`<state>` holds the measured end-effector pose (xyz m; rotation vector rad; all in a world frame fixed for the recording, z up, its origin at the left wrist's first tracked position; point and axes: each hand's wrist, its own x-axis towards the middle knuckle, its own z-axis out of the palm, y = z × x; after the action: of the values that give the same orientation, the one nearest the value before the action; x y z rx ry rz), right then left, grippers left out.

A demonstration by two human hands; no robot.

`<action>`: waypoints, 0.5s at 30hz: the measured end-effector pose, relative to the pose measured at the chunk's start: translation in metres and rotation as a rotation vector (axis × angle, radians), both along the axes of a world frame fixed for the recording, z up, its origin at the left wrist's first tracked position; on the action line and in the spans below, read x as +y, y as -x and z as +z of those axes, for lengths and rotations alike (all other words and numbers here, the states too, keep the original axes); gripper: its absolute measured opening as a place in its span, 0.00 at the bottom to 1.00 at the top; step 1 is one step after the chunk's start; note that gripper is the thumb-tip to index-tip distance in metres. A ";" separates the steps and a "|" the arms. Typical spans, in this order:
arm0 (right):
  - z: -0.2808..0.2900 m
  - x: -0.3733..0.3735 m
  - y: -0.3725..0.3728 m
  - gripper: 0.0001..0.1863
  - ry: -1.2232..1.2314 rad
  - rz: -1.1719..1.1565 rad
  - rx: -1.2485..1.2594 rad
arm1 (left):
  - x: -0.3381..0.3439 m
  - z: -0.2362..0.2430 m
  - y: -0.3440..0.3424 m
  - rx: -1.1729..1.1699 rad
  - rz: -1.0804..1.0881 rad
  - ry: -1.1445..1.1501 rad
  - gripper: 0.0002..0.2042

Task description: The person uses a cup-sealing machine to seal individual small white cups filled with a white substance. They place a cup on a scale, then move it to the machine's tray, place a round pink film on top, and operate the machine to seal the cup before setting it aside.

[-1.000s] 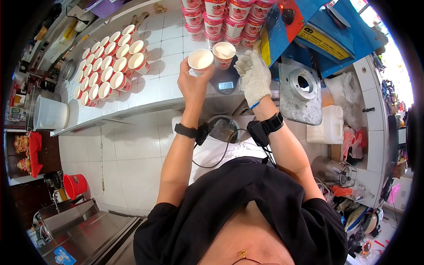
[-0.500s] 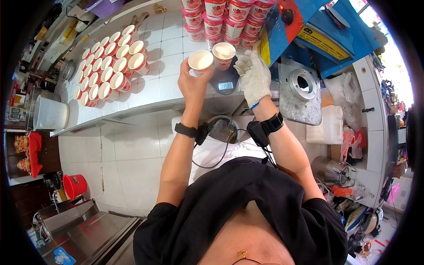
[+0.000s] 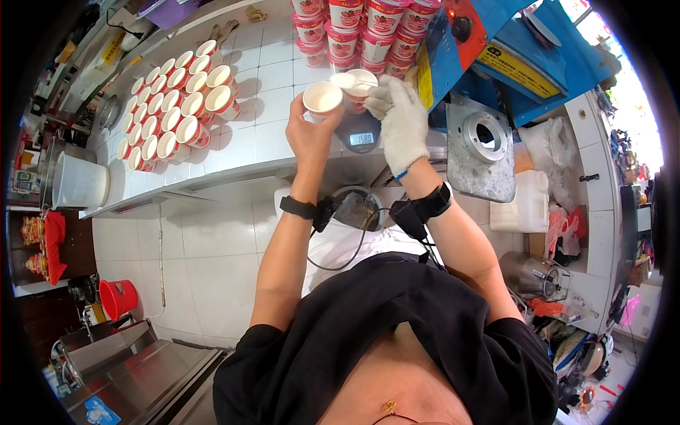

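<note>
My bare left hand (image 3: 309,129) is wrapped round a paper cup (image 3: 322,97) with pale contents, held at the near edge of the white tiled counter. Beside it, over the black digital scale (image 3: 362,146), stands a second paper cup (image 3: 358,104) with a pale, spoon-like thing at its mouth. My right hand (image 3: 404,120), in a white knit glove, has its fingers curled in at that cup's right rim. What those fingers pinch is hidden by the glove.
Rows of filled red-and-white cups (image 3: 170,120) stand on the counter to the left. Lidded pink cups (image 3: 361,35) are stacked at the back. On the right, a blue machine (image 3: 496,57) stands near a metal plate with a round ring (image 3: 487,134).
My gloved right hand has moved left and its fingers have closed in at the second cup's rim. The left hand and its cup have hardly moved.
</note>
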<state>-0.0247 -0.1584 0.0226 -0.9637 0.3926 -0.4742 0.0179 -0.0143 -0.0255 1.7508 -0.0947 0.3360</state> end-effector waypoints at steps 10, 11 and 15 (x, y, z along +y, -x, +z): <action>-0.005 0.036 0.024 0.16 0.713 0.219 0.004 | 0.012 -0.001 0.003 0.023 -0.005 0.017 0.33; -0.005 0.036 0.023 0.16 0.722 0.217 -0.009 | 0.013 0.000 0.003 0.029 -0.008 0.030 0.33; -0.004 0.043 0.019 0.16 0.589 0.194 -0.026 | 0.016 -0.001 0.000 0.003 0.013 0.044 0.33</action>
<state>-0.0437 -0.1155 0.0182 -1.5479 0.1293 -0.4315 0.0179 0.0015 -0.0263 1.7090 -0.0738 0.3429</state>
